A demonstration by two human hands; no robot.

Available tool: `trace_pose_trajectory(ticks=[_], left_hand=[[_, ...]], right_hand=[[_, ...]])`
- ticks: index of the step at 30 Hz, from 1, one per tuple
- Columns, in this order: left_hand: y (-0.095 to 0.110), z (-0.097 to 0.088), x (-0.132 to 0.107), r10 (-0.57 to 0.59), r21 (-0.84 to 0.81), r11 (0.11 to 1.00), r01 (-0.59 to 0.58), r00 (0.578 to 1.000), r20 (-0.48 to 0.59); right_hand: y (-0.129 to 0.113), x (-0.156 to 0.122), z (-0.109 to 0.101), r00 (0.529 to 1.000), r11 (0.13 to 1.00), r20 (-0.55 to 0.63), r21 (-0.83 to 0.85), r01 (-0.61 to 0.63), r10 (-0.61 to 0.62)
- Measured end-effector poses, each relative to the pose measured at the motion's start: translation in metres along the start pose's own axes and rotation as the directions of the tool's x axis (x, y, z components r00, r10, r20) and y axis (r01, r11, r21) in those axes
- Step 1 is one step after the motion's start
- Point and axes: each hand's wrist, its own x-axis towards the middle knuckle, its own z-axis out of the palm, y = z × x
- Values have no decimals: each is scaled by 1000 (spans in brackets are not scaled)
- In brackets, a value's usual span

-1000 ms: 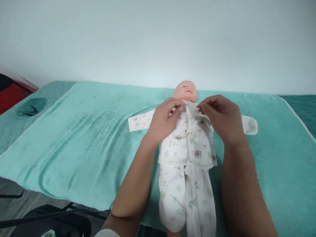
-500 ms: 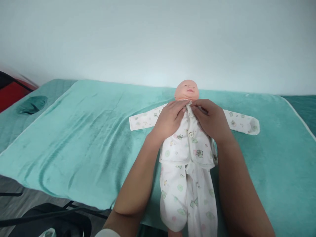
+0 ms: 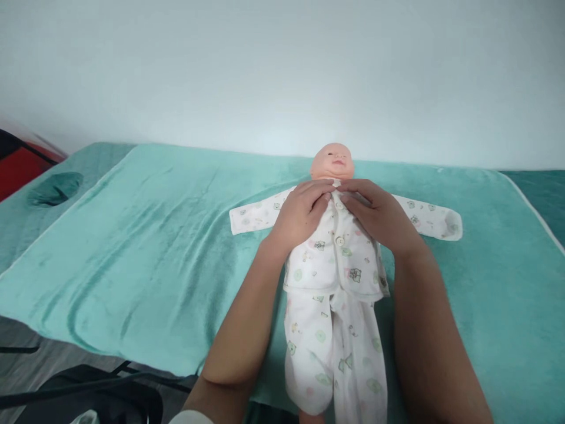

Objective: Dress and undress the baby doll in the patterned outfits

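A baby doll (image 3: pixel 333 162) lies on its back in a white printed baby shirt (image 3: pixel 326 265) and matching trousers (image 3: pixel 309 353). My left hand (image 3: pixel 306 212) is at the shirt's collar, thumb and fingers closed on the left side of the front opening. Facing it, my right hand (image 3: pixel 375 209) pinches the right side of the same opening. The fingertips nearly meet just below the doll's chin and partly cover the top of the placket. Below them, a round button (image 3: pixel 339 241) shows on the shirt front. Both sleeves stretch out flat to the sides.
A green sheet (image 3: pixel 154 247) with some wrinkles covers the bed under the doll. The bed has a round hole (image 3: pixel 57 188) at its left end. Behind stands a white wall (image 3: pixel 282 76). A dark bag or chair (image 3: pixel 88 394) is at the lower left.
My right hand's fingers have flattened and drawn slightly closer to the left ones at the collar. The view has shifted a little; the doll lies as before.
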Motion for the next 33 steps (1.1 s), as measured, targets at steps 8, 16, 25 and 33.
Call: trace_pose_trajectory(ticks=[8,16,25,33], left_hand=[[9,-1,0,-95,-23,995,94,995,-42],[27,-3,2,-313,-166,935,313,949,26],[26,7,2,-367,-239,907,348,929,-40],[18,15,3,-301,-239,938,253,933,-195]], right_hand=[[-1,2,4,974,978,-110,81,-192,200],[-3,4,6,976,984,-125,38,-172,176],[0,2,17,993,991,-118,-131,-27,12],[-11,-8,27,988,989,-156,-148,-23,0]])
